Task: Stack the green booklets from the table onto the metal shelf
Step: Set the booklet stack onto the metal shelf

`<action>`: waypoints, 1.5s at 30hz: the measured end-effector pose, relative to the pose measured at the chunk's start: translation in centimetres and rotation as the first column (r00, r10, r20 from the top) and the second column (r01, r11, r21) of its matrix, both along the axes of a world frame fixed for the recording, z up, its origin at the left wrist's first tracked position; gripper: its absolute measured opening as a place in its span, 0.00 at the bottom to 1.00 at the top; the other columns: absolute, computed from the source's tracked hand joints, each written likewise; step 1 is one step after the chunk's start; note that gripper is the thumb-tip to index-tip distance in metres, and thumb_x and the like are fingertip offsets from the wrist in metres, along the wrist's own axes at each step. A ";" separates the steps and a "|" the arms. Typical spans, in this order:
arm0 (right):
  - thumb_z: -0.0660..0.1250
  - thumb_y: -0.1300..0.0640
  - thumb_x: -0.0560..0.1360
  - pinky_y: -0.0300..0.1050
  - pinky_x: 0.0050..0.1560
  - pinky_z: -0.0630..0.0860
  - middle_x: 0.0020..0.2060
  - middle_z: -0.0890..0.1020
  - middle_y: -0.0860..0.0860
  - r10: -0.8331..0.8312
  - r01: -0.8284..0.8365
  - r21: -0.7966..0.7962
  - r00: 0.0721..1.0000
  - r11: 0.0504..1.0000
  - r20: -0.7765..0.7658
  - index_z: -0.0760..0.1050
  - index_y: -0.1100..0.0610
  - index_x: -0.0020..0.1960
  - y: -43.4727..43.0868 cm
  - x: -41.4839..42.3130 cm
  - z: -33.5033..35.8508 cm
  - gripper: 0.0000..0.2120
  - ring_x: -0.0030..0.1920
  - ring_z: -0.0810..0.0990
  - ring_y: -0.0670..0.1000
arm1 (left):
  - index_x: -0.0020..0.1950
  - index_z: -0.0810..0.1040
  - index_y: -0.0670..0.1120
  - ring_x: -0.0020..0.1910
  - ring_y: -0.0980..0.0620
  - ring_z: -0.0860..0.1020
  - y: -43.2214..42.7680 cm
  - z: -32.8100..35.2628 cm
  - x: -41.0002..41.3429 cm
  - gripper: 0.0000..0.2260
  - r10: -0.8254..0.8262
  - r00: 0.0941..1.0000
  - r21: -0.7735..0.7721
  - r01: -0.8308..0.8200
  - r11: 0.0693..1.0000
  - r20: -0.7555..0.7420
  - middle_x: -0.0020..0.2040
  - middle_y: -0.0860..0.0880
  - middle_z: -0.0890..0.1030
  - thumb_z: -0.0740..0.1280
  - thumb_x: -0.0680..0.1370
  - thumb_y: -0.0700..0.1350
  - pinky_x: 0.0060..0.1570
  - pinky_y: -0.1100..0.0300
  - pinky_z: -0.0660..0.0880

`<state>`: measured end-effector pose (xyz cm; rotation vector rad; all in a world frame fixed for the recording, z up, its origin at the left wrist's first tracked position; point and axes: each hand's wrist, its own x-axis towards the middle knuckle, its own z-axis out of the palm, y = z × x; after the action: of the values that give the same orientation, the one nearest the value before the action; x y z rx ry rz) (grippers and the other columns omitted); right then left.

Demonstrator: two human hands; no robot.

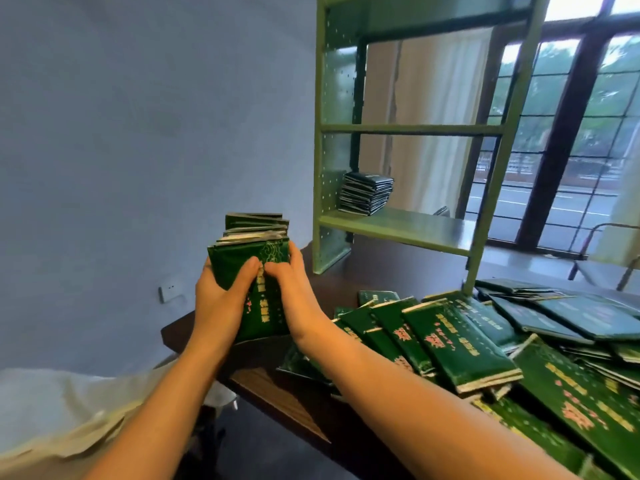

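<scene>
A bundle of several green booklets (254, 244) is held upright above the table's left end, gripped from both sides. My left hand (218, 299) clasps its left side and my right hand (294, 289) its right side, thumbs on the front cover. Many more green booklets (457, 344) lie in a loose heap on the dark table (277, 386) at the right. The pale green metal shelf (398, 226) stands on the table behind the heap. A stack of booklets (365, 192) rests on the left end of its lower board.
A bluish wall with a socket (170, 293) fills the left. Behind the shelf are a white curtain (433, 116) and a dark-framed window (571, 133). A metal chair frame (606, 268) stands at the far right. The shelf's upper board (408, 129) holds nothing visible.
</scene>
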<state>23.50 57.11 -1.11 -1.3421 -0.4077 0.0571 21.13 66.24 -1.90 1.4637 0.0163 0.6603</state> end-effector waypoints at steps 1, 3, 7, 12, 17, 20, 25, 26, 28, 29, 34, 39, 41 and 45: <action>0.62 0.55 0.73 0.50 0.58 0.75 0.62 0.75 0.58 0.043 -0.042 0.015 0.999 0.999 -0.020 0.66 0.50 0.65 0.1 0.3 -0.2 0.21 0.60 0.77 0.55 | 0.64 0.71 0.46 0.45 0.63 0.78 0.5 -0.4 0.3 0.16 0.010 1.000 0.031 -0.010 0.999 0.017 0.49 0.56 0.78 0.66 0.77 0.44 0.42 0.68 0.76; 0.59 0.55 0.79 0.51 0.61 0.74 0.61 0.76 0.58 0.087 -0.083 0.071 0.995 0.994 -0.050 0.65 0.54 0.67 0.5 0.7 -0.7 0.17 0.61 0.76 0.56 | 0.66 0.70 0.44 0.45 0.65 0.79 1.3 -1.3 1.0 0.19 0.005 0.999 0.093 -0.009 0.996 0.049 0.50 0.56 0.78 0.67 0.76 0.42 0.41 0.73 0.75; 0.64 0.43 0.70 0.54 0.64 0.72 0.61 0.76 0.56 0.002 0.004 0.100 0.998 0.995 -0.061 0.66 0.52 0.65 1.7 1.4 -2.1 0.26 0.62 0.76 0.54 | 0.68 0.67 0.44 0.45 0.68 0.79 2.1 -2.8 1.7 0.36 -0.110 0.994 0.079 0.107 0.991 0.030 0.52 0.55 0.78 0.75 0.64 0.52 0.40 0.73 0.75; 0.69 0.32 0.59 0.54 0.67 0.70 0.67 0.70 0.52 -0.036 0.036 -0.025 0.999 0.999 -0.025 0.59 0.44 0.70 2.1 1.4 -3.3 0.43 0.66 0.72 0.51 | 0.70 0.66 0.51 0.50 0.61 0.81 3.1 -4.0 2.0 0.53 -0.182 0.983 -0.041 0.181 0.983 -0.009 0.57 0.53 0.78 0.73 0.50 0.74 0.44 0.68 0.77; 0.68 0.49 0.74 0.32 0.50 0.75 0.57 0.73 0.43 -0.005 0.004 -0.009 1.000 1.000 -0.014 0.50 0.48 0.76 1.2 1.8 -4.2 0.38 0.56 0.75 0.40 | 0.72 0.65 0.45 0.54 0.53 0.81 3.0 -4.7 2.3 0.60 -0.240 0.971 -0.058 0.239 0.969 -0.021 0.58 0.49 0.79 0.71 0.49 0.76 0.47 0.61 0.78; 0.69 0.47 0.71 0.32 0.50 0.74 0.61 0.73 0.45 -0.017 0.017 -0.009 1.000 1.000 -0.007 0.50 0.48 0.76 1.5 1.8 -4.4 0.40 0.57 0.75 0.41 | 0.72 0.65 0.42 0.49 0.57 0.82 3.0 -5.1 2.2 0.60 -0.267 0.963 -0.046 0.266 0.963 -0.028 0.56 0.49 0.80 0.72 0.48 0.76 0.42 0.65 0.78; 0.69 0.32 0.61 0.50 0.67 0.70 0.67 0.71 0.50 -0.088 0.088 -0.050 0.996 0.995 -0.009 0.54 0.46 0.74 2.2 1.8 -4.2 0.48 0.65 0.72 0.48 | 0.70 0.66 0.45 0.49 0.61 0.82 3.7 -5.3 2.1 0.54 -0.308 0.946 0.085 0.317 0.945 -0.102 0.56 0.51 0.80 0.77 0.50 0.67 0.42 0.69 0.77; 0.69 0.34 0.64 0.50 0.67 0.70 0.66 0.71 0.50 -0.087 0.087 -0.060 0.996 0.994 -0.010 0.55 0.46 0.74 2.1 1.9 -4.2 0.44 0.65 0.72 0.49 | 0.71 0.65 0.46 0.49 0.64 0.81 3.9 -5.4 2.1 0.51 -0.308 0.944 0.117 0.321 0.940 -0.120 0.56 0.52 0.79 0.76 0.52 0.63 0.41 0.70 0.76; 0.68 0.41 0.72 0.46 0.65 0.71 0.65 0.72 0.51 -0.068 0.067 -0.083 0.998 0.994 -0.017 0.55 0.48 0.74 1.9 2.3 -4.1 0.36 0.64 0.73 0.49 | 0.71 0.63 0.49 0.48 0.68 0.79 4.0 -5.4 1.9 0.46 -0.295 0.946 0.155 0.314 0.937 -0.137 0.56 0.55 0.77 0.73 0.55 0.59 0.41 0.73 0.75; 0.66 0.43 0.74 0.45 0.64 0.71 0.65 0.72 0.51 -0.062 0.059 -0.100 0.998 0.993 -0.025 0.55 0.48 0.74 1.8 2.5 -4.1 0.33 0.64 0.73 0.49 | 0.71 0.63 0.49 0.48 0.69 0.79 4.0 -5.4 1.9 0.45 -0.282 0.949 0.154 0.303 0.940 -0.144 0.56 0.56 0.77 0.74 0.57 0.58 0.41 0.74 0.75; 0.64 0.27 0.61 0.54 0.67 0.69 0.67 0.70 0.53 -0.088 0.079 -0.151 0.994 0.985 -0.056 0.56 0.50 0.74 2.2 2.2 -2.5 0.48 0.66 0.72 0.52 | 0.70 0.67 0.48 0.51 0.58 0.80 3.5 -4.4 2.0 0.42 -0.270 0.949 0.080 0.286 0.955 -0.160 0.56 0.51 0.80 0.79 0.60 0.54 0.43 0.68 0.75; 0.59 0.18 0.55 0.61 0.67 0.66 0.67 0.70 0.54 -0.110 0.134 -0.289 0.989 0.948 0.098 0.59 0.50 0.72 1.0 2.7 -0.6 0.55 0.69 0.68 0.56 | 0.54 0.77 0.49 0.39 0.52 0.84 2.7 -1.3 2.0 0.19 -0.360 0.921 -0.125 0.344 0.931 -0.150 0.42 0.48 0.85 0.72 0.64 0.48 0.35 0.60 0.79; 0.63 0.23 0.61 0.59 0.67 0.67 0.65 0.69 0.53 -0.096 0.172 -0.351 0.970 0.921 0.224 0.60 0.50 0.71 -0.5 1.7 1.2 0.48 0.67 0.69 0.54 | 0.52 0.78 0.49 0.35 0.52 0.84 1.9 0.3 2.0 0.14 -0.396 0.909 -0.189 0.370 0.910 -0.126 0.38 0.49 0.85 0.72 0.68 0.48 0.32 0.59 0.80; 0.71 0.45 0.67 0.49 0.58 0.77 0.59 0.71 0.52 0.046 0.042 -0.312 0.962 0.949 0.268 0.64 0.43 0.64 -3.7 1.1 3.4 0.29 0.59 0.76 0.50 | 0.57 0.80 0.43 0.41 0.46 0.84 0.0 3.5 2.1 0.20 -0.515 0.853 -0.331 0.463 0.822 -0.087 0.48 0.41 0.85 0.73 0.67 0.47 0.40 0.53 0.82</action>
<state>24.65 53.38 2.34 -1.6733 -0.6540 -0.0653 23.28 66.22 1.63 1.1567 -0.1204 0.0946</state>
